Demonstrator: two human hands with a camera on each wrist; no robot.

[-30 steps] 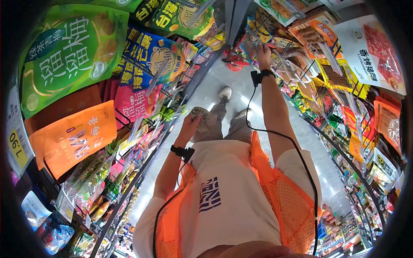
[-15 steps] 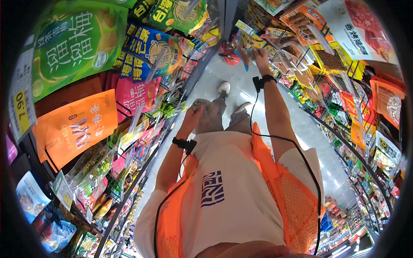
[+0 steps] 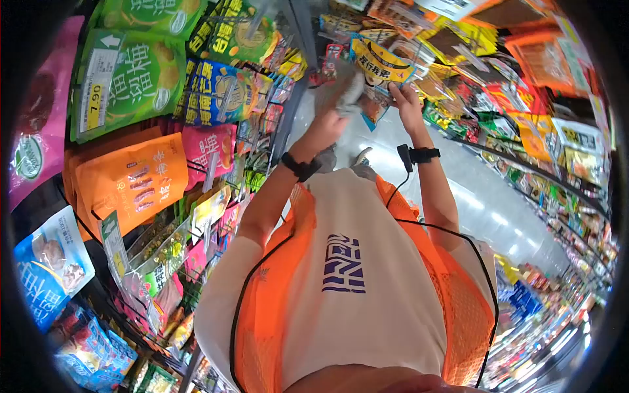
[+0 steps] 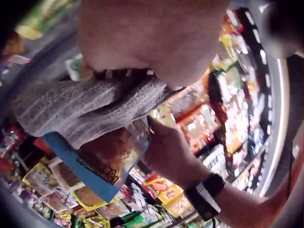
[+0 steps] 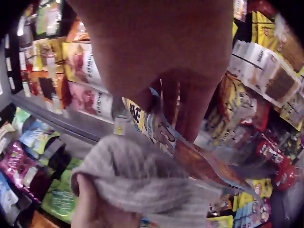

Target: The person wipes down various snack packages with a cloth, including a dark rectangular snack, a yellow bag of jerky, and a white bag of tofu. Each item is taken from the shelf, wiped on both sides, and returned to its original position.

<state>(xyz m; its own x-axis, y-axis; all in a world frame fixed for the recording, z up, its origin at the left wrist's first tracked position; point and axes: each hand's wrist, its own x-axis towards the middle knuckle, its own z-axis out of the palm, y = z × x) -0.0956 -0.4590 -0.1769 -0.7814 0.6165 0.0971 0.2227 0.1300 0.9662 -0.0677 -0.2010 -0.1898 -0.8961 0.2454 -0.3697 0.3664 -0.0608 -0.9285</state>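
My right hand (image 3: 409, 109) pinches the side edge of a snack bag (image 3: 381, 71) with a yellow top, blue edges and a see-through lower part. In the right wrist view the fingers reach down over the bag (image 5: 197, 164). From the left, my left hand (image 3: 324, 131) holds a grey striped cloth (image 3: 343, 92), blurred in the head view. The cloth (image 4: 90, 107) overlaps the bag (image 4: 114, 159) in the left wrist view, hiding part of its face. In the right wrist view the left thumb and fingers grip the folded cloth (image 5: 137, 175).
Shelves of hanging snack bags line both sides of a narrow aisle. On the left hang a green bag (image 3: 145, 73) and an orange bag (image 3: 141, 177); more bags, including an orange pack (image 3: 549, 62), hang on the right. Pale floor (image 3: 458, 170) shows between them.
The right hand has drawn the snack bag away from the right-hand shelf, toward the middle. My left hand has risen and moved right with the cloth, up to the bag. The head view has shifted.
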